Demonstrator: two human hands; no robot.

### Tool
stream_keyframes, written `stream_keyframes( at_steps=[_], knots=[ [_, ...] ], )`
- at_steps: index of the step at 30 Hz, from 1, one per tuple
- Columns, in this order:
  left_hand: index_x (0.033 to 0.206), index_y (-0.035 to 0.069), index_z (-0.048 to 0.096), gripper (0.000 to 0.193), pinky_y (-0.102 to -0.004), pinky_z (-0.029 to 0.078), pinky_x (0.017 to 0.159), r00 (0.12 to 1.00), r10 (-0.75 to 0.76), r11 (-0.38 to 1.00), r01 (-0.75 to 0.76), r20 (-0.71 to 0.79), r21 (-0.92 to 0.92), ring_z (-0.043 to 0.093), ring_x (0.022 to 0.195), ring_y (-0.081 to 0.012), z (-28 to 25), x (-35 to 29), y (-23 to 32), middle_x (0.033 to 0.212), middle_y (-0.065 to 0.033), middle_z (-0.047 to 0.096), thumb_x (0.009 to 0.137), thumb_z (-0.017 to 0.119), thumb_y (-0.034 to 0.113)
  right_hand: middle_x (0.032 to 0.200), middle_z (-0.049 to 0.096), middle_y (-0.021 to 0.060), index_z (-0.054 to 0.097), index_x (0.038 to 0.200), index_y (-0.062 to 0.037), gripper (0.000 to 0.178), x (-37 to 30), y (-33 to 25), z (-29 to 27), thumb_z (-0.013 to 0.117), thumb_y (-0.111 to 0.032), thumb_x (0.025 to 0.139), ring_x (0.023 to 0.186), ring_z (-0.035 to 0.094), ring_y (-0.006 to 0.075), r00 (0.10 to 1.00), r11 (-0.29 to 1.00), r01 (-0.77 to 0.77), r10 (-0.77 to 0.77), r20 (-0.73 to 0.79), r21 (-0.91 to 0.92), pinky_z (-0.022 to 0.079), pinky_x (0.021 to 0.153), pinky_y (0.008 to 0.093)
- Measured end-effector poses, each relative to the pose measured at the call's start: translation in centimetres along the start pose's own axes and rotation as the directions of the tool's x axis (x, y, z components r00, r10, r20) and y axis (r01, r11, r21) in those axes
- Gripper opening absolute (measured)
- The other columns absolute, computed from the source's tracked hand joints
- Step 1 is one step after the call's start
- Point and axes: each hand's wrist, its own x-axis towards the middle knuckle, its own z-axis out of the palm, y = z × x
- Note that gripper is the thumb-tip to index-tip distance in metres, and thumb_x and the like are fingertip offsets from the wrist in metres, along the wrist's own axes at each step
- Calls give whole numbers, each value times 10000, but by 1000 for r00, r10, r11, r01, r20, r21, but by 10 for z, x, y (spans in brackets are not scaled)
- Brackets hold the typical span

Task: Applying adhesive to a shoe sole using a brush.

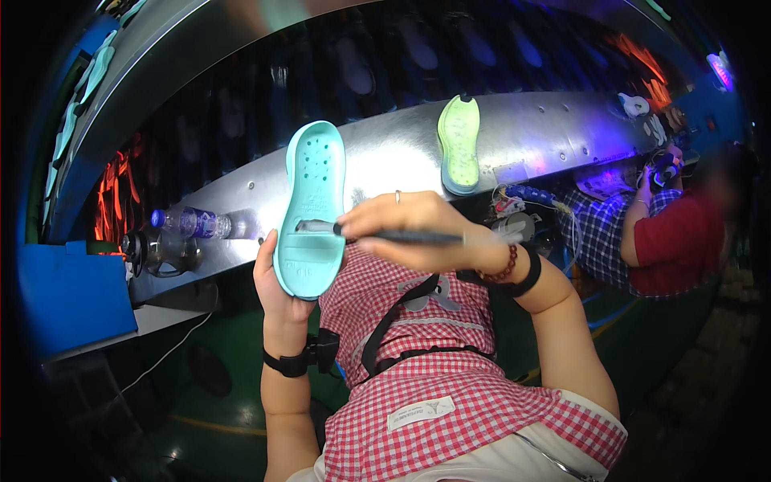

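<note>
A turquoise shoe sole is held up, heel end away from me, its hollowed inner face with small holes toward me. My left hand grips it around the near end, thumb on the left edge, other fingers mostly hidden behind. My right hand is closed on a brush with a dark handle. Its pale, flat head lies across the middle of the sole and seems to touch it. Beyond my right hand, a yellow-green sole rests on the metal ledge.
The curved metal ledge runs along a dark conveyor carrying several dim soles. A plastic bottle and a clear jug stand at left, near a blue box. A co-worker in a red top sits at right.
</note>
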Motion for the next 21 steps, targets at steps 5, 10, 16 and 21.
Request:
stream_keyframes(
  at_steps=[5,10,16,21],
  knots=[
    [1209,-33,456,483,-558,449,829,997,-17,971,-1,-74,-240,580,965,-376,-11,11,4,1156,-220,542,902,363,327,1041,606,194,587,981,41,260,-20,-10,12,572,-54,738,844,632,270,939,899,309,-237,248,-310,528,700,315],
    [1212,-46,441,491,-554,472,816,988,-99,987,113,120,-118,569,970,-412,7,9,5,1146,-249,534,902,351,323,992,610,223,617,899,100,304,-27,-9,22,562,-93,671,798,609,236,847,655,532,-403,347,-536,505,702,280],
    [1193,-64,448,483,-524,486,822,988,-91,994,98,125,-54,579,969,-388,9,9,2,1115,-248,552,896,363,307,975,606,259,624,866,126,337,-25,-17,26,553,-108,633,801,603,258,825,570,566,-388,412,-596,501,711,288],
    [1151,-67,482,444,-450,485,859,992,-121,980,124,24,-156,594,964,-337,1,11,-4,1091,-221,576,888,398,282,1010,599,232,638,855,82,273,-21,-12,22,577,-85,648,857,615,266,824,553,564,-328,463,-613,518,772,306]
  ],
)
